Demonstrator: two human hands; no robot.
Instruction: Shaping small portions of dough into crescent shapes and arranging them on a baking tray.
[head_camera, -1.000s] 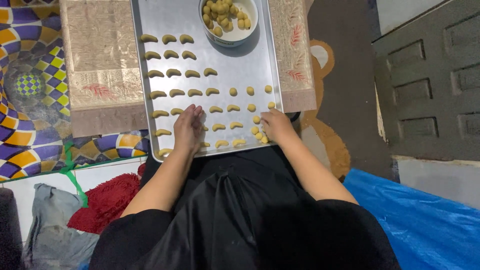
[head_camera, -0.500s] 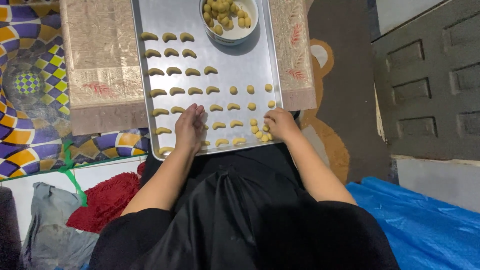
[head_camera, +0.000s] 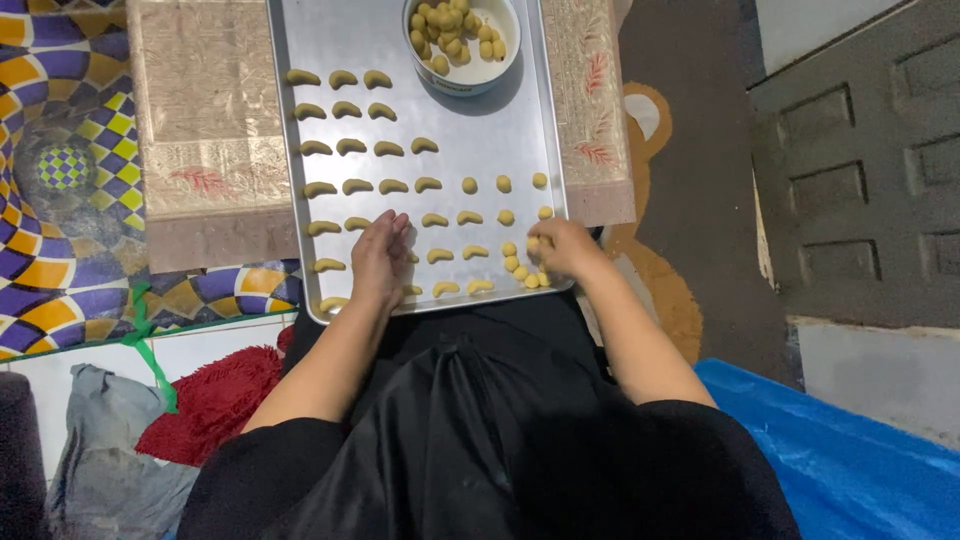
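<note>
One metal baking tray (head_camera: 480, 140) at frame centre, left hand (head_camera: 378, 262) flat, fingers together on crescent dough pieces (head_camera: 349, 147), right hand (head_camera: 562, 247) pinching a small dough ball (head_camera: 534, 243) at the tray's lower right, one white bowl (head_camera: 462, 42) of dough balls top centre.

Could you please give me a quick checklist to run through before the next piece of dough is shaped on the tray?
1. Left hand flat on the tray: ok.
2. Right hand at the small dough balls: ok.
3. Right hand actually gripping a ball: cannot tell.
4. Bowl holds dough balls: ok.
5. Crescents lie apart in rows: ok.
6. Bare tray space right of the upper rows: ok.
</note>
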